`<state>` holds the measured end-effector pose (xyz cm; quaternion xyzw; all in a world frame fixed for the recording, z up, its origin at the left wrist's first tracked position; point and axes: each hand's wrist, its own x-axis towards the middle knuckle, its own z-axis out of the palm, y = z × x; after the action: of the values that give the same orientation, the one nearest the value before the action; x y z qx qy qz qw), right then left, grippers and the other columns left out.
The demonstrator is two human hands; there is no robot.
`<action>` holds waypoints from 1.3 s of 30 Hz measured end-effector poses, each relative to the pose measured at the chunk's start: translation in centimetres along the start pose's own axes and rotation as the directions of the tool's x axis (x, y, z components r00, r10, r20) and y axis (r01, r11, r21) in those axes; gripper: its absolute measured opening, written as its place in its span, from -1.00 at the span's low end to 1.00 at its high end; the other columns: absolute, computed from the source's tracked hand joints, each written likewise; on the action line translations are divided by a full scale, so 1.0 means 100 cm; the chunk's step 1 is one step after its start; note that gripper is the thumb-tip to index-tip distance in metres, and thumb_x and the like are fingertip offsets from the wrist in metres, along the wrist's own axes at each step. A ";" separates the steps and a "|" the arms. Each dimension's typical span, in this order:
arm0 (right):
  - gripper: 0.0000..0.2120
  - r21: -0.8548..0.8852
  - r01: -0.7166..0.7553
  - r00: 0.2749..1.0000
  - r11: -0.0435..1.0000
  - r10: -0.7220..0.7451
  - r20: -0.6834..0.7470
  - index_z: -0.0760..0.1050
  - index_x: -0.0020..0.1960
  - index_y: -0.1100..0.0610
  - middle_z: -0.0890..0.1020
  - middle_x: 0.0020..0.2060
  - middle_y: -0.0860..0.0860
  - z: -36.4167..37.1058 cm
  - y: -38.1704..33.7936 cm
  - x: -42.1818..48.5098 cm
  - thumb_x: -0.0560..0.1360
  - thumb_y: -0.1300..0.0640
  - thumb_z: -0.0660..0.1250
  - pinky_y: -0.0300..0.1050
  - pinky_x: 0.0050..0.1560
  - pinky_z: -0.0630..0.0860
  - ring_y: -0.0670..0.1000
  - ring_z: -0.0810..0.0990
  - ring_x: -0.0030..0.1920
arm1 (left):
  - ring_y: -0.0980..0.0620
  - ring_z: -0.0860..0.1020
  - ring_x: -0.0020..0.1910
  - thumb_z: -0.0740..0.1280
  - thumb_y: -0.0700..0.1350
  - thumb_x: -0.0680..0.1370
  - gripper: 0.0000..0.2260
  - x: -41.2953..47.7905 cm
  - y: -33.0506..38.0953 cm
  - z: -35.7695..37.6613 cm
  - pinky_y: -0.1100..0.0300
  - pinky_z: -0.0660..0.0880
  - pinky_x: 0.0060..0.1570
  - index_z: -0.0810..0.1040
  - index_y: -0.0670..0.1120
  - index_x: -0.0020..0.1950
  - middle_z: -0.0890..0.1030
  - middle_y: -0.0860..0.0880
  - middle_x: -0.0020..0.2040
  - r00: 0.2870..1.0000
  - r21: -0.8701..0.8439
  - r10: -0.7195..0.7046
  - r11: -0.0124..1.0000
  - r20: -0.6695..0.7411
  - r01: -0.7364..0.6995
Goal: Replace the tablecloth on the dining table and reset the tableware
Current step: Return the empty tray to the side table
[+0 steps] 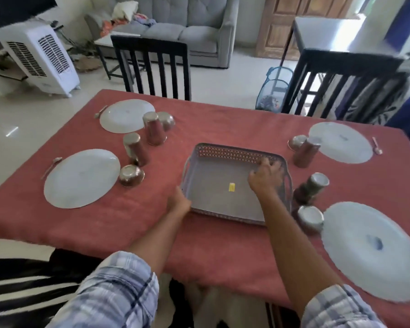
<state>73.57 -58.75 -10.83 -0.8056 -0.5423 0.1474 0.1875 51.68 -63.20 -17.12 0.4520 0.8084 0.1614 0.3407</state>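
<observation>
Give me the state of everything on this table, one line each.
Tablecloth, spread out flat.
Tray, holding only a small yellow tag.
Plates, four, lying flat, bare.
Tumblers, four, upside down.
Bowls, four, upside down.
Spoons, lying beside plates.
Left hand, grips the tray's near left corner.
Right hand, grips the tray's right rim.

Grey sofa (199, 31), white air cooler (40, 58).

back: grey sofa (175, 27) w/ clothes heap (128, 13); wooden door (291, 20)
left: white air cooler (40, 60)
mid: 2 dark chairs (152, 65); mesh hamper (272, 91) btw them
</observation>
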 end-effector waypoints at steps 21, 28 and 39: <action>-0.62 0.115 -0.211 0.976 0.971 0.202 0.085 0.39 0.24 0.36 0.53 0.20 0.32 -0.036 0.054 -0.089 0.50 0.17 0.22 0.03 0.17 0.45 0.29 0.51 0.22 | -0.18 0.53 0.18 0.28 -0.29 0.50 -0.60 -0.078 -0.038 -0.062 0.06 0.45 0.13 0.44 -0.15 0.35 0.56 -0.17 0.24 0.976 -0.241 -0.057 0.971 -0.210 0.005; -0.68 0.289 0.021 0.996 0.957 0.007 -0.094 0.52 0.08 0.46 0.58 0.05 0.36 -0.075 -0.065 -0.149 0.46 0.23 0.23 -0.01 0.01 0.45 0.28 0.54 0.09 | -0.21 0.53 0.18 0.31 -0.23 0.52 -0.73 -0.112 -0.049 -0.215 0.04 0.44 0.12 0.55 -0.23 0.21 0.59 -0.22 0.18 0.862 -0.277 0.027 0.942 -0.506 -0.192; -0.68 0.419 0.169 0.984 0.892 -0.128 -0.124 0.52 0.10 0.42 0.60 0.04 0.29 -0.072 -0.233 -0.277 0.51 0.18 0.26 -0.06 -0.09 0.44 0.22 0.58 0.05 | -0.23 0.56 0.11 0.27 -0.26 0.49 -0.75 -0.176 -0.179 -0.392 0.05 0.49 0.00 0.62 -0.23 0.12 0.64 -0.24 0.08 0.744 -0.277 -0.015 0.933 -0.668 -0.230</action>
<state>47.48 -77.59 7.20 -0.7069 -0.5475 0.2101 0.3955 19.63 -85.83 7.91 0.3462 0.8074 0.4680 0.0963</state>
